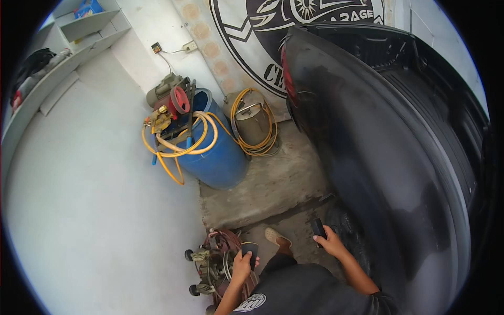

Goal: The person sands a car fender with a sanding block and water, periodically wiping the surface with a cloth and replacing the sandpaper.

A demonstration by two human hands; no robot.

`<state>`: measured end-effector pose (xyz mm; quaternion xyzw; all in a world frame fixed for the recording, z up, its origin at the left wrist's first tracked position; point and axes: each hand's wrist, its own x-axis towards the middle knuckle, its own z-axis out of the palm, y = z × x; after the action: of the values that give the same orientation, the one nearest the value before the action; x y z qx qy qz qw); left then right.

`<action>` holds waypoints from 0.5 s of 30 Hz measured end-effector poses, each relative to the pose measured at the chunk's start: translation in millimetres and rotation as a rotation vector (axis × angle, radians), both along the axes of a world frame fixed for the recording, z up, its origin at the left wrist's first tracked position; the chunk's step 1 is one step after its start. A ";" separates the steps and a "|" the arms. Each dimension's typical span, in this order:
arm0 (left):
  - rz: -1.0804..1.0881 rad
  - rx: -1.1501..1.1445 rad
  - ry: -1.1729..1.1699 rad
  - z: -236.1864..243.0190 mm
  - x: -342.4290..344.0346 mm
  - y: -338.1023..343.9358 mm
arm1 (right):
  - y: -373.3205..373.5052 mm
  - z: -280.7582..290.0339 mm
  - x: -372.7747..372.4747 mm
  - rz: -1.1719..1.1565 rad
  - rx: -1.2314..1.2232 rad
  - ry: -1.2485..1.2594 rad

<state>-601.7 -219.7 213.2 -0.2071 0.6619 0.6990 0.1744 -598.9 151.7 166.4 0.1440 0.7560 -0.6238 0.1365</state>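
My left hand (242, 266) grips a flat dark pad (250, 252) with a thin yellowish edge, held in front of my body. In my right hand (329, 242) is a small black block (317, 229), fingers wrapped round its lower end. The block is close to the pickup truck's side but apart from it. The truck's dark side panel (383, 152) curves along my right and has dull, smoky grey patches. Which kind of block and pad these are cannot be made out.
A blue barrel (218, 163) carries a motor pump (168, 94) and a looped yellow hose (181, 152). Behind it stands a metal tank (252, 123) with coiled hose. A wheeled machine (210, 270) sits by my left arm. Shelves (86, 26) line the left wall.
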 end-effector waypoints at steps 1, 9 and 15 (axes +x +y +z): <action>0.012 0.002 -0.006 3.3 -25.8 -0.3 | 2.9 -12.3 -24.5 -0.002 0.012 -0.013; -0.233 -0.103 0.081 -4.4 -242.8 -28.7 | 31.6 -88.2 -162.0 -0.201 0.368 -0.103; -0.599 -0.431 0.259 16.9 -357.4 -13.0 | -32.6 19.5 -277.9 -0.350 -0.086 -0.049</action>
<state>-959.1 -232.7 230.1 0.0535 0.8413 0.4823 0.2382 -876.8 119.1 185.9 0.2826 0.6884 -0.6661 0.0501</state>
